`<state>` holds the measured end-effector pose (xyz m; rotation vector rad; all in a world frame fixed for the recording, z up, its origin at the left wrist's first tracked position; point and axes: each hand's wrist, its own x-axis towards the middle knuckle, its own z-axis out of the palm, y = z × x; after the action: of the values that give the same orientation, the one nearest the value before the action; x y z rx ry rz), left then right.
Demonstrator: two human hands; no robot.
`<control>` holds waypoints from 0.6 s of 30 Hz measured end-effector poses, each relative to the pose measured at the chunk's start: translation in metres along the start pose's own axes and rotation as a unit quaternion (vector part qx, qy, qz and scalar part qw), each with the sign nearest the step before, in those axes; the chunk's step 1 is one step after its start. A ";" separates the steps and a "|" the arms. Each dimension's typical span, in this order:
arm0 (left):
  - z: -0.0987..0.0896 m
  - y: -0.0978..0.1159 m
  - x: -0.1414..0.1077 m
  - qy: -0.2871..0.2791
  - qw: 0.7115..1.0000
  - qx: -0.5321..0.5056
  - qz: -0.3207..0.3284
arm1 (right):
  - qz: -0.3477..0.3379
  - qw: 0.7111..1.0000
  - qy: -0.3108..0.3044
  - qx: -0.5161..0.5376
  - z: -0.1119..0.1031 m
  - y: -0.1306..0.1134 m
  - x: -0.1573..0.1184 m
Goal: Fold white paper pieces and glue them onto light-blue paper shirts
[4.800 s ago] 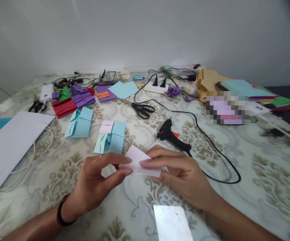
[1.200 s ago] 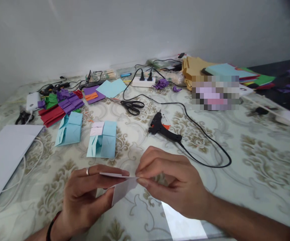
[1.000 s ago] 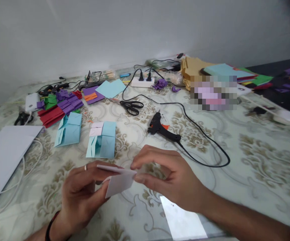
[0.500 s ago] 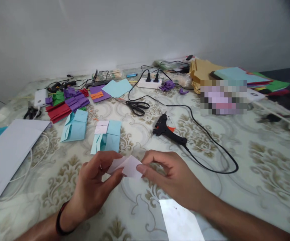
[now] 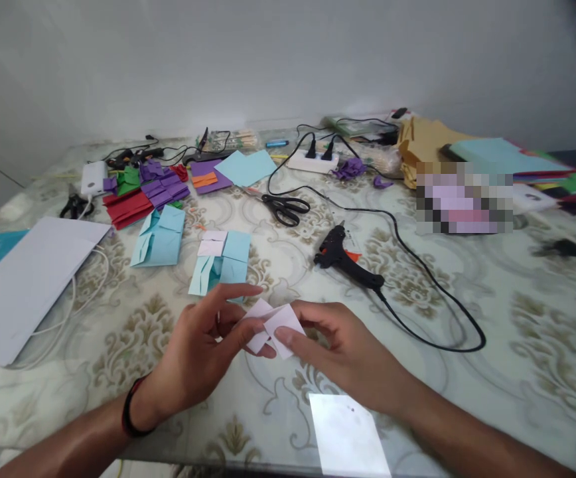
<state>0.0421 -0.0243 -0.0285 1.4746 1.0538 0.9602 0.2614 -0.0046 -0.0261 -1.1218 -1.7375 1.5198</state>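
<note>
Between my two hands is a small folded piece of pale pink-white paper [image 5: 287, 325], held above the patterned tablecloth. My left hand [image 5: 213, 338] pinches its left side between thumb and fingers, the index finger stretched out above it. On the paper's right side, my right hand [image 5: 335, 338] presses with the thumb on the front and the fingers behind. Just beyond my left hand lies a folded light-blue paper piece [image 5: 235, 255] with a pale pink square on it. A second folded light-blue piece [image 5: 161, 239] sits to its left. A white sheet [image 5: 350, 435] lies below my right hand.
A black glue gun [image 5: 350, 259] with a looping cord lies ahead to the right. Black-handled scissors [image 5: 285, 207], a white power strip [image 5: 312, 161] and folded purple paper [image 5: 164, 188] are farther back. White sheets [image 5: 39, 285] lie at left, stacked coloured paper [image 5: 507, 156] at right.
The view has shifted, so things on the table appear farther right. The folded paper has been turned between my hands, and my left index finger has straightened and lifted off it.
</note>
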 end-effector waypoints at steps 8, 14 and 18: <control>0.002 0.001 0.001 -0.004 1.000 0.010 0.003 | 0.015 0.997 -0.026 0.067 0.000 0.006 0.004; 0.001 -0.003 -0.003 -0.034 0.999 0.030 0.008 | 0.021 0.977 -0.085 0.195 0.003 0.011 0.005; 0.001 -0.001 0.000 -0.044 0.998 0.037 0.005 | 0.033 0.986 -0.059 0.154 0.001 0.009 0.005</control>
<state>0.0426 -0.0246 -0.0298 1.5700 1.0298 0.8626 0.2599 -0.0013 -0.0353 -0.9536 -1.4839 1.8539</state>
